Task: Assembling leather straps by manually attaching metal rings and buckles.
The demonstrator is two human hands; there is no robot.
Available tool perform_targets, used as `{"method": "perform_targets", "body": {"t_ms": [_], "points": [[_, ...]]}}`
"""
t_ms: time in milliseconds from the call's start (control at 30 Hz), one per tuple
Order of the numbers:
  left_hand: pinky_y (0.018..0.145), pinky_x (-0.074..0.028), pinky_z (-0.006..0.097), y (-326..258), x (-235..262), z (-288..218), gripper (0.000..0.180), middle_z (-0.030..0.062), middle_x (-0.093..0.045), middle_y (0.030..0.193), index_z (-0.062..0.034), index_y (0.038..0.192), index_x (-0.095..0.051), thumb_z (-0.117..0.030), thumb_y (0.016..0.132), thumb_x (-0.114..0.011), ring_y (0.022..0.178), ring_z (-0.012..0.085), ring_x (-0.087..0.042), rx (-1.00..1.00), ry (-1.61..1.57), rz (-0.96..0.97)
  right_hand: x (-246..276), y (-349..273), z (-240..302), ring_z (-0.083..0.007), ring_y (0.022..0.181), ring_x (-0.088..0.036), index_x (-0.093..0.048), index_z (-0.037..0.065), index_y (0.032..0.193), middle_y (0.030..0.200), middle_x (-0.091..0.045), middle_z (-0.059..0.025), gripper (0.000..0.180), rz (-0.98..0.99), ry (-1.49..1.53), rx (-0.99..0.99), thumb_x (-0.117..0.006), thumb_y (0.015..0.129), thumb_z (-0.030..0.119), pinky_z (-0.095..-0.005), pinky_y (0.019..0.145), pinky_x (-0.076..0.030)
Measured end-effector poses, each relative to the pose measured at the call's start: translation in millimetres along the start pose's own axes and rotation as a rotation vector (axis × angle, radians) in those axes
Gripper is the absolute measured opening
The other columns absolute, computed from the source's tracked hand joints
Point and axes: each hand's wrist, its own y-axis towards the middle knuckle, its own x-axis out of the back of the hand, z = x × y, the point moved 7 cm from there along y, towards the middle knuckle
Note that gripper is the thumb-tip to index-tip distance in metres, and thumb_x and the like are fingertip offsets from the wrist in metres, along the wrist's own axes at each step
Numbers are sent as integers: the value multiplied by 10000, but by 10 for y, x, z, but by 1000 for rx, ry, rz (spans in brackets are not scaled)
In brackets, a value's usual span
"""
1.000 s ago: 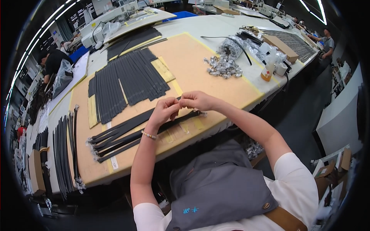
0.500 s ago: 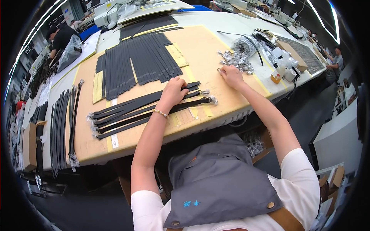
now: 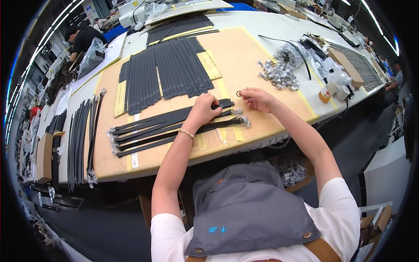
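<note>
My right hand (image 3: 259, 100) pinches a small dark metal ring (image 3: 238, 94) between thumb and fingertips, held above the board just right of the strap ends. Closed on the near end of a flat black strap (image 3: 225, 103), my left hand (image 3: 205, 109) lets the strap's tip stick out to the right. Below it lie several finished-looking black straps (image 3: 174, 137) with plastic-wrapped metal fittings (image 3: 247, 121) at their ends. A wide row of black straps (image 3: 163, 72) lies side by side beyond my left hand.
A heap of plastic-wrapped metal fittings (image 3: 279, 74) sits at the right, near a bottle of amber liquid (image 3: 326, 92) and a cardboard box (image 3: 347, 70). More black straps (image 3: 79, 142) lie at the left. A co-worker (image 3: 85, 41) bends over the far left side.
My right hand has come away from the heap of fittings and moved left toward the strap's tip, carrying the ring. My left hand stays on the strap. The view has shifted slightly.
</note>
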Motion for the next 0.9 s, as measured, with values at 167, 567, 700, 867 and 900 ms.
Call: {"method": "perform_targets", "body": {"t_ms": [167, 567, 700, 867, 900], "points": [[743, -535, 296, 91, 90, 140, 225, 77, -681, 857, 24, 957, -656, -135, 861, -784, 800, 162, -638, 249, -270, -49, -66, 155, 69, -68, 804, -642, -655, 89, 1053, 928, -671, 14, 121, 209, 160, 52, -649, 1025, 206, -214, 730, -545], [873, -509, 234, 13, 331, -17, 256, -3, -689, 988, -13, 1146, -669, -10, 892, -708, 928, 59, -634, 259, -725, -164, -701, 333, 391, -108, 845, -685, -609, 95, 1074, 936, -688, -21, 56, 519, 435, 140, -618, 1034, 134, -249, 760, -561], [762, -528, 232, 35, 454, -30, 247, 17, -700, 898, -2, 1132, -676, -8, 886, -696, 818, 60, -638, 195, -721, -281, -769, 381, 442, -105, 843, -682, -606, 99, 1077, 937, -680, -21, 51, 538, 467, 143, -615, 1035, 126, -254, 761, -565], [746, -534, 243, 75, 539, -78, 233, 32, -699, 901, 16, 1099, -682, 2, 867, -707, 808, 74, -644, 158, -555, -292, -716, 406, 490, -103, 835, -681, -606, 96, 1088, 954, -678, -19, 66, 491, 469, 168, -617, 1036, 134, -246, 755, -564], [761, -535, 243, 80, 521, -64, 221, 33, -700, 914, 17, 1094, -684, 3, 874, -702, 817, 76, -644, 165, -589, -277, -706, 411, 489, -102, 831, -681, -606, 96, 1093, 961, -678, -18, 74, 480, 422, 172, -620, 1035, 140, -242, 755, -562]]}}
